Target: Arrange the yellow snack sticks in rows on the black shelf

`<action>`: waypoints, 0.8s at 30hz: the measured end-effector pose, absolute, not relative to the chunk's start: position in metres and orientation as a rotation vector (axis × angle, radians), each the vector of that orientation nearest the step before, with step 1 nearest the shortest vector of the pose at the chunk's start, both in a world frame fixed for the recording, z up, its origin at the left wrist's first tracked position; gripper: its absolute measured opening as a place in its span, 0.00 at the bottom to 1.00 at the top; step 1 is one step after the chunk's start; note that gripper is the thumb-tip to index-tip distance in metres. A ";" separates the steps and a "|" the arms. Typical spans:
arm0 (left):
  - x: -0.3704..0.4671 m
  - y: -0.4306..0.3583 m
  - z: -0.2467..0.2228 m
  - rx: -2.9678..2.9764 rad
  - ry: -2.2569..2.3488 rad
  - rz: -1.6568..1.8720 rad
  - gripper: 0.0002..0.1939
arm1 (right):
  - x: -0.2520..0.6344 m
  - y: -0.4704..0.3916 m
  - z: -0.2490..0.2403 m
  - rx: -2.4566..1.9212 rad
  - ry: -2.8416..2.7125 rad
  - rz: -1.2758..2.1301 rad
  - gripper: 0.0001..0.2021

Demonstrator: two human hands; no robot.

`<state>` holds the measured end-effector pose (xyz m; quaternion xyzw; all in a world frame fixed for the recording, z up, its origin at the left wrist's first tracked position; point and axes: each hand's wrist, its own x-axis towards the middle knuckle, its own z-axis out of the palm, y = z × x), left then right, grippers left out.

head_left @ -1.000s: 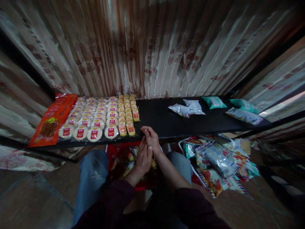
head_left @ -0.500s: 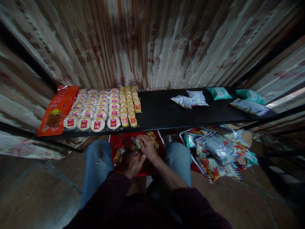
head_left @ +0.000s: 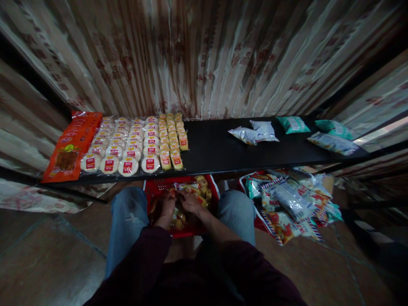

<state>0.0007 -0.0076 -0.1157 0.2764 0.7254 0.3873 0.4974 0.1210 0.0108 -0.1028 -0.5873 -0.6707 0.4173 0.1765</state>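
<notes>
Apparently within easy reach, wrapped packets (head_left: 178, 219) lay in a red basket (head_left: 188, 233) under both hands.
They were jumbled, pointing several ways, and no single long axis could be made out. The left hand (head_left: 167, 204) and right hand (head_left: 190, 201) reached in, fingertips near each other; whether the fingers were apart or clamped on a packet, I could not tell. The basket sat between the knees (head_left: 130, 205), probably so that both hands could work in it. Beyond, on the black shelf (head_left: 210, 146), small yellow packs (head_left: 176, 159) ran in rows beside round white cakes (head_left: 128, 167), likely lined up to show their labels.
</notes>
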 end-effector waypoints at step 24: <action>0.009 -0.016 -0.108 0.190 1.436 1.169 0.15 | 0.123 0.014 -0.096 -1.550 -1.840 1.129 0.20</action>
